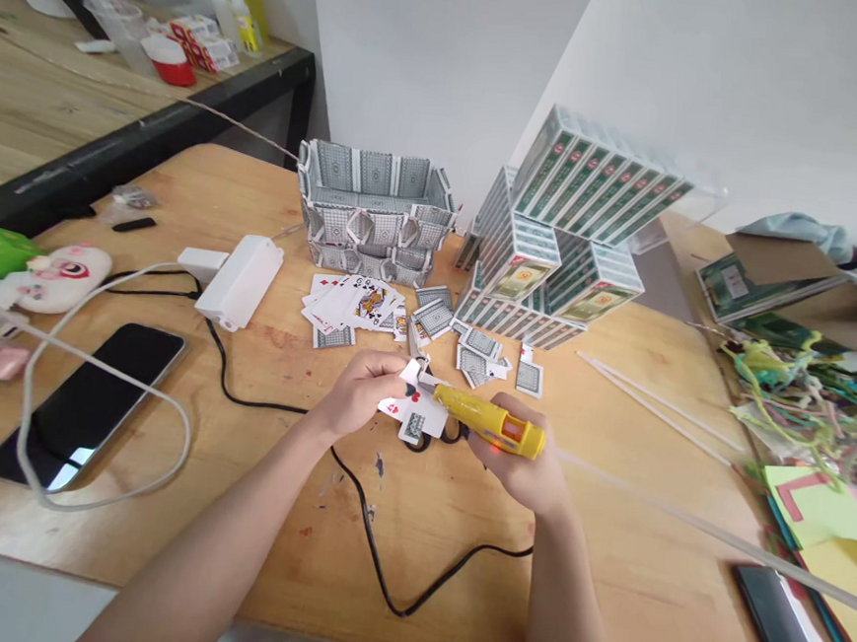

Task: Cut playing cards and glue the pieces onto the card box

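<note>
A yellow hot glue gun (477,414) is in my right hand (518,457), its nozzle pointing left. A clear glue stick (630,485) trails from its rear. My left hand (364,385) pinches a small white card piece (411,371) close to the nozzle; whether they touch I cannot tell. Below lie a card with red hearts (432,417) and a small patterned card piece (412,428). Scissors (413,340) lie under and behind them, their handles partly covered. Beyond are loose playing cards (356,300) and folded card pieces (478,350).
A box built of folded playing cards (373,223) stands behind. Stacked card packs (522,259) rise to its right. A phone (88,403), a white adapter (240,281) and a black cord (373,544) occupy the left and front. Glue sticks (659,408) and coloured strings (815,401) lie right.
</note>
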Motion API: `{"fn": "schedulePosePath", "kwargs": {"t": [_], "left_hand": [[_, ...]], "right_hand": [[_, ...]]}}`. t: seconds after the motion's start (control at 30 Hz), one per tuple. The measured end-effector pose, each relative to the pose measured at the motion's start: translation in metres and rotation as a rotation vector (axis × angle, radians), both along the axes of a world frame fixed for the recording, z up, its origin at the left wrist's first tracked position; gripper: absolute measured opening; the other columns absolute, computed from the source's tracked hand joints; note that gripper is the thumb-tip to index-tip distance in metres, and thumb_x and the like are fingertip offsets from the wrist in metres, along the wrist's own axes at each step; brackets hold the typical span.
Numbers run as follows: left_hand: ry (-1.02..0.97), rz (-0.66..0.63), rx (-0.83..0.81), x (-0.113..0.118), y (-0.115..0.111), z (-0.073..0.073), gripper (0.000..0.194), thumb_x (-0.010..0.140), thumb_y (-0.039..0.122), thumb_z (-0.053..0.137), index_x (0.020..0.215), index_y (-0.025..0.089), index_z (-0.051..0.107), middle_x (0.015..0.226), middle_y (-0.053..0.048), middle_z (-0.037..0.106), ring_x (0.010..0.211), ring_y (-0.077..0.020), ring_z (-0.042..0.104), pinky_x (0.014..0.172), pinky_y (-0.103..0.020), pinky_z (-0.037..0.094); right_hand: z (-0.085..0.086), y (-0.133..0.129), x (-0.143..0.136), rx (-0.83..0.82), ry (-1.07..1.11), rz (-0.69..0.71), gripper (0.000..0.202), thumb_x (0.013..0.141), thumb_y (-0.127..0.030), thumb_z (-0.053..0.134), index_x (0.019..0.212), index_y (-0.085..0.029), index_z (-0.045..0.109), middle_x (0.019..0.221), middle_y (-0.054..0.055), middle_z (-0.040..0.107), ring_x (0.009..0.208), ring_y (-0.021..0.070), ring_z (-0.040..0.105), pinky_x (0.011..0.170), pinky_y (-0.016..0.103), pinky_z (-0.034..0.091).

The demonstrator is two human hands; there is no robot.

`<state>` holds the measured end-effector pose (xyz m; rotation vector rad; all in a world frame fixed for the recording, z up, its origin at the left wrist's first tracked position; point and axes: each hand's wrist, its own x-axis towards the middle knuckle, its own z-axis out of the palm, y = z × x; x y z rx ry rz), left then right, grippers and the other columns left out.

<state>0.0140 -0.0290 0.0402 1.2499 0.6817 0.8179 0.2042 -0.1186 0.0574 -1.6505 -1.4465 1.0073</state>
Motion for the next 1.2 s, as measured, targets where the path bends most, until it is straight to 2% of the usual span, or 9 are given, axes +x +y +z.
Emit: {"fn": "schedulePosePath", "kwargs": {"t": [0.9,1.2], "left_hand": [[0.015,0.014,-0.001,0.0009,-0.0007,0.0005,0.026,0.061,0.016,0.047,0.045,0.016,0.027,0.048,0.005,0.028,0.045,-0.0057,0.023,0.045,-0.024,0.017],[0.031,0.001,-0.008,-0.0008,0.0014,-0.0053,0.029,0.062,0.016,0.049,0.045,0.016,0.025,0.048,0.005,0.025,0.045,-0.0053,0.023,0.045,-0.024,0.017]], "right_hand": [[-0.0002,0.0006,0.0,-0.001,-0.017,0.016,0.013,0.066,-0.017,0.058,0.066,-0.02,0.045,0.054,-0.005,0.044,0.048,0.0093,0.039,0.045,0.023,0.03],[-0.0008,0.0006,-0.0007,0.01,0.011,-0.023,0.015,0.065,-0.018,0.06,0.064,-0.02,0.045,0.054,-0.005,0.044,0.048,0.0094,0.04,0.044,0.022,0.031]]}}
